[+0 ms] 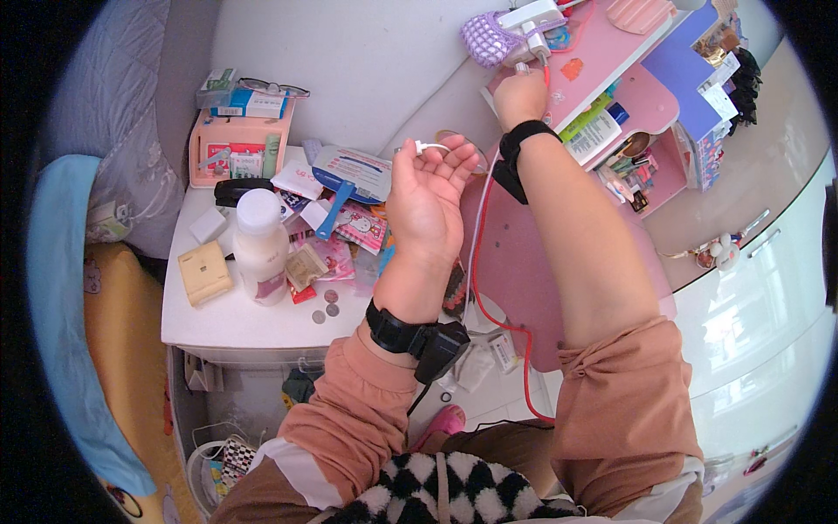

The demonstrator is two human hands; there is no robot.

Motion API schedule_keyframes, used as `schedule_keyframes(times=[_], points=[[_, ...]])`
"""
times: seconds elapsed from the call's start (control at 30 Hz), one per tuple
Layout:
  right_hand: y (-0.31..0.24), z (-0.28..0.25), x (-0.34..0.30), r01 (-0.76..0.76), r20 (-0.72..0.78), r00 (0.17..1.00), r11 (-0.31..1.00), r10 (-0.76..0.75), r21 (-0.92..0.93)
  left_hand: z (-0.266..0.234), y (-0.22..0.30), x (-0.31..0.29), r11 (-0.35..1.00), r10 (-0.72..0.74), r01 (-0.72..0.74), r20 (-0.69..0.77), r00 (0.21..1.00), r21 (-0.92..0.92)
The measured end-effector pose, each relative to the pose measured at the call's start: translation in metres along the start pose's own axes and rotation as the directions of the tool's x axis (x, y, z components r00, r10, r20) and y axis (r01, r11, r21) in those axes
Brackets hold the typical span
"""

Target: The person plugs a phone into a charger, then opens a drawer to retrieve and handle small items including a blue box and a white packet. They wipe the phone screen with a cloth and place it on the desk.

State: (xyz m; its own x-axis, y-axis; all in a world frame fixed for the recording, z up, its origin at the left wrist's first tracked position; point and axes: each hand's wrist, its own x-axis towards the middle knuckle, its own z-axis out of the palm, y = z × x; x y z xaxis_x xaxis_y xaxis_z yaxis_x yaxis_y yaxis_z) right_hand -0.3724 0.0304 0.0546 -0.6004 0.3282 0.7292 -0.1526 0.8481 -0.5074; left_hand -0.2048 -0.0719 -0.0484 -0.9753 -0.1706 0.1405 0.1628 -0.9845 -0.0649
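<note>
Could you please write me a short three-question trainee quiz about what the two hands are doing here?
1. True or false: the left hand holds the white connector end of a thin white cable.
2. Where does the right hand reach: A) the white plastic bottle on the white bedside table; B) the white power strip on the pink desk?
3. What is strapped on both wrists?

Key: 1 true; 2 B; 3 black bands.
</note>
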Motion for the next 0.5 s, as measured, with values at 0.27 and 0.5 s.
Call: schedule_keyframes(times=[0.27, 0.5], points=[[-0.003, -0.005, 0.0, 0.066, 0.024, 0.998, 0.996, -0.065, -0.055, -0.001, 0.002, 0.001, 1.0, -0.002, 0.002, -0.008, 1.0, -0.004], [-0.011, -0.008, -0.007, 0.1, -0.007, 0.995, 0.987, -0.101, -0.124, -0.002, 0.0, 0.002, 1.0, -0.002, 0.002, -0.007, 1.0, -0.011]])
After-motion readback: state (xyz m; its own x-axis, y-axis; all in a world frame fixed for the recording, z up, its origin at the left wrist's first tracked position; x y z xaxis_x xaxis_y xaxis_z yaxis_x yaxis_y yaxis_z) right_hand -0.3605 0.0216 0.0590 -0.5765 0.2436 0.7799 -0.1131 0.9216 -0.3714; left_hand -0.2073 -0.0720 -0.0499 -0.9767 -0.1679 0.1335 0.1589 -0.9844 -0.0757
